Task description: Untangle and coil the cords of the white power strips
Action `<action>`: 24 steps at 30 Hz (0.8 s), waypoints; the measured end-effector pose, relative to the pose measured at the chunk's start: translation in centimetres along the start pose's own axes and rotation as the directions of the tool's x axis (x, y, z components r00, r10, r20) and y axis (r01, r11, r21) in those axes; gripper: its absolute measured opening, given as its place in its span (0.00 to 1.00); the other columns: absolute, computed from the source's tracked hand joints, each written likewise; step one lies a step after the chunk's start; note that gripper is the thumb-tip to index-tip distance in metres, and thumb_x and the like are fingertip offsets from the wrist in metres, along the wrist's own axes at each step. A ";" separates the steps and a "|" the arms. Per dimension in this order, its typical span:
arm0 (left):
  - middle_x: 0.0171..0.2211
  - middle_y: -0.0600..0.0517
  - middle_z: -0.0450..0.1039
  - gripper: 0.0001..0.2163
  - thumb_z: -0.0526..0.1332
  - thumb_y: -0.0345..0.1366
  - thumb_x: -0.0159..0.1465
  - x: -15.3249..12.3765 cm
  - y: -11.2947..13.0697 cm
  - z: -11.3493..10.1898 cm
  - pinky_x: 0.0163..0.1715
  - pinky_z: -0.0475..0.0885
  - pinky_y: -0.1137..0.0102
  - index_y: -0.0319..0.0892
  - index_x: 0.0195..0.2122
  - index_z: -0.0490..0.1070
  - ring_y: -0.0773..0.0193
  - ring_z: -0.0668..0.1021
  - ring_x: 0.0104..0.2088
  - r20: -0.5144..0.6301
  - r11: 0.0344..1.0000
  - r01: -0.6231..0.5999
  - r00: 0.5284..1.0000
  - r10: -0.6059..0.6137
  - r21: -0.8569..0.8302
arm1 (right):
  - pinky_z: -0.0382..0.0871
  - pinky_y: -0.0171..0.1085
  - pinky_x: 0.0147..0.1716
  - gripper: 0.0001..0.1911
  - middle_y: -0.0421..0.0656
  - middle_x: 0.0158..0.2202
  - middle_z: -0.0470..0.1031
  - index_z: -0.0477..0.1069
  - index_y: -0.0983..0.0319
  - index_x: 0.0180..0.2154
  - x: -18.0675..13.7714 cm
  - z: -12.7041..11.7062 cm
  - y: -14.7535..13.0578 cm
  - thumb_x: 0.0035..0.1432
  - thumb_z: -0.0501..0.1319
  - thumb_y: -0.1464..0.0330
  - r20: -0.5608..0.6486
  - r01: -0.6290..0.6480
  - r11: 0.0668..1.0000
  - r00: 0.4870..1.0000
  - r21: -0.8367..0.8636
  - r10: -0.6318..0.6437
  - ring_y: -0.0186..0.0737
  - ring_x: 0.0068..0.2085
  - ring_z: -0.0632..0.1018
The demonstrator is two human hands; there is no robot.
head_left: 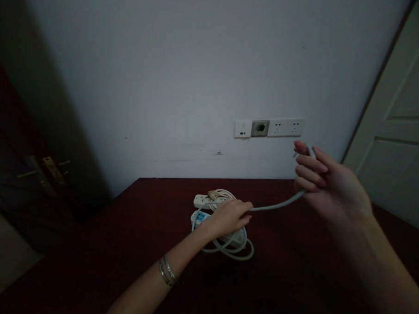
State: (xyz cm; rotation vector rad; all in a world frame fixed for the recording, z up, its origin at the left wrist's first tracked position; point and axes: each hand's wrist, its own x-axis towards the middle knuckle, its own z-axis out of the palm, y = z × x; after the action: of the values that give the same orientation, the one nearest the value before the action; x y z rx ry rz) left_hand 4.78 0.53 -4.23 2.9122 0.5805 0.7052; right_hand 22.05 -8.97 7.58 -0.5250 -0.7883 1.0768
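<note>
A white power cord (277, 205) runs between my two hands above the table. My left hand (229, 216) has its fingers closed around the cord, over the pile of coiled cable. My right hand (314, 171) is raised on the right and closed on the cord's plug end; metal prongs poke out by its fingertips, while the plug body is mostly hidden. Beneath and beside my left hand lie a white power strip with a blue label (200, 218) and loose loops of its cable (246, 255). Just behind sits another white power strip (201, 201) with a wound cable.
The dark red table (155, 196) reaches back to a pale wall. Wall sockets (278, 128) and switch plates are set above its far edge. A dark door with a metal handle (53, 169) stands at left, a white panelled door (399, 135) at right.
</note>
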 end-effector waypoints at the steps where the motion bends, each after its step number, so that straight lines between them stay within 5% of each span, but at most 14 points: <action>1: 0.34 0.48 0.71 0.08 0.55 0.35 0.62 0.0 -0.2 -0.2 0.42 0.64 0.68 0.40 0.41 0.67 0.61 0.72 0.38 -0.004 0.999 -0.014 1.000 0.014 0.046 | 0.40 0.25 0.09 0.09 0.30 0.18 0.42 0.71 0.65 0.36 0.0 -0.2 -0.6 0.58 0.53 0.69 -0.018 0.018 1.000 1.000 0.001 -0.018 0.26 0.16 0.41; 8: 0.40 0.48 0.71 0.07 0.55 0.32 0.61 -0.1 -2.0 -2.0 0.51 0.58 0.62 0.41 0.40 0.68 0.60 0.71 0.44 -0.001 0.965 0.045 0.999 -0.046 0.258 | 0.37 0.26 0.10 0.17 0.31 0.20 0.40 0.72 0.66 0.31 0.2 -2.3 -4.0 0.62 0.45 0.74 -0.180 0.159 0.982 0.968 -0.102 -0.175 0.26 0.18 0.37; 14: 0.37 0.47 0.72 0.06 0.58 0.35 0.59 -0.3 -3.2 -3.8 0.41 0.64 0.66 0.40 0.33 0.71 0.59 0.72 0.41 0.121 0.952 0.034 0.990 -0.073 0.303 | 0.39 0.24 0.10 0.18 0.32 0.17 0.44 0.71 0.68 0.31 0.8 -4.2 -5.4 0.61 0.44 0.77 -0.263 0.220 0.975 0.940 -0.022 -0.218 0.23 0.15 0.43; 18: 0.34 0.48 0.72 0.07 0.59 0.38 0.57 -0.6 -3.8 -5.1 0.33 0.64 0.70 0.40 0.30 0.71 0.61 0.72 0.36 0.179 0.977 0.044 0.980 -0.083 0.208 | 0.42 0.24 0.09 0.18 0.32 0.15 0.47 0.70 0.69 0.31 1.4 -5.8 -5.9 0.61 0.44 0.79 -0.297 0.209 0.976 0.937 0.064 -0.181 0.21 0.13 0.48; 24: 0.26 0.51 0.72 0.12 0.65 0.44 0.50 -1.4 -5.1 -6.6 0.30 0.63 0.73 0.40 0.26 0.74 0.66 0.73 0.28 0.328 0.973 0.153 0.940 -0.090 -0.171 | 0.42 0.25 0.09 0.19 0.32 0.15 0.49 0.70 0.68 0.32 2.7 -8.6 -5.6 0.59 0.42 0.81 -0.336 0.222 0.971 0.924 0.084 -0.182 0.22 0.12 0.49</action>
State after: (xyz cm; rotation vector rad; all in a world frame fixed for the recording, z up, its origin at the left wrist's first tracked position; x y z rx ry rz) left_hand -1.11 4.70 0.12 2.6970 0.6083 0.2494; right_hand 32.65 -8.76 7.12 -0.4913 -0.4701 0.8119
